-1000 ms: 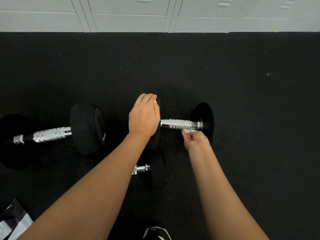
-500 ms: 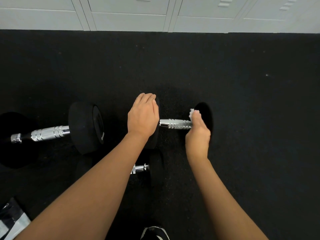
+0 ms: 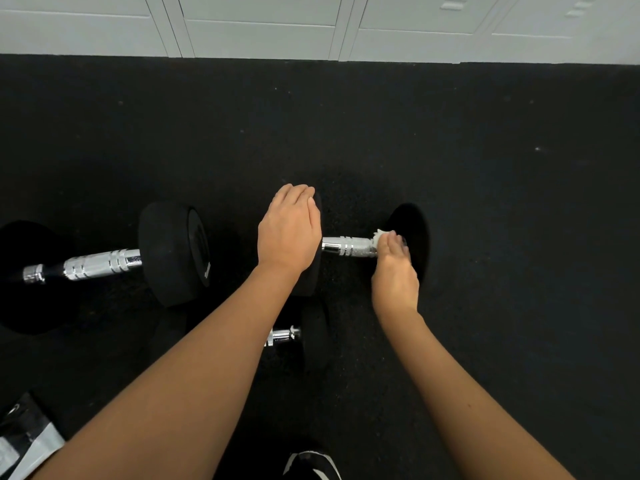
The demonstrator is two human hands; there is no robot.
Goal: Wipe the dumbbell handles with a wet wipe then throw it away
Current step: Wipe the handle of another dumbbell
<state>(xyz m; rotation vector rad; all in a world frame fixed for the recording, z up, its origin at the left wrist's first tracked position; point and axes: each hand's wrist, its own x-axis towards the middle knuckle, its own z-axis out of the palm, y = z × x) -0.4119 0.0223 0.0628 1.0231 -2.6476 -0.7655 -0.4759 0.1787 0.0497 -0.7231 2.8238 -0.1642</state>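
Observation:
A black dumbbell lies on the floor in the middle, its chrome handle (image 3: 348, 246) showing between my hands. My left hand (image 3: 289, 230) rests flat on top of its left weight head (image 3: 310, 275). My right hand (image 3: 394, 268) grips a crumpled white wet wipe (image 3: 378, 235) around the handle's right end, beside the right weight head (image 3: 414, 233). A larger dumbbell with a chrome handle (image 3: 100, 265) lies to the left. A third, smaller dumbbell (image 3: 287, 336) is partly hidden under my left forearm.
Black rubber flooring (image 3: 485, 168) spreads all around. White lockers (image 3: 259, 26) line the far edge. A black and grey packet (image 3: 24, 438) lies at the bottom left. The toe of a black and white shoe (image 3: 311, 467) shows at the bottom.
My right hand came up from below the handle and over it with the wipe, staying at the handle's right end. My left hand stayed on the weight head.

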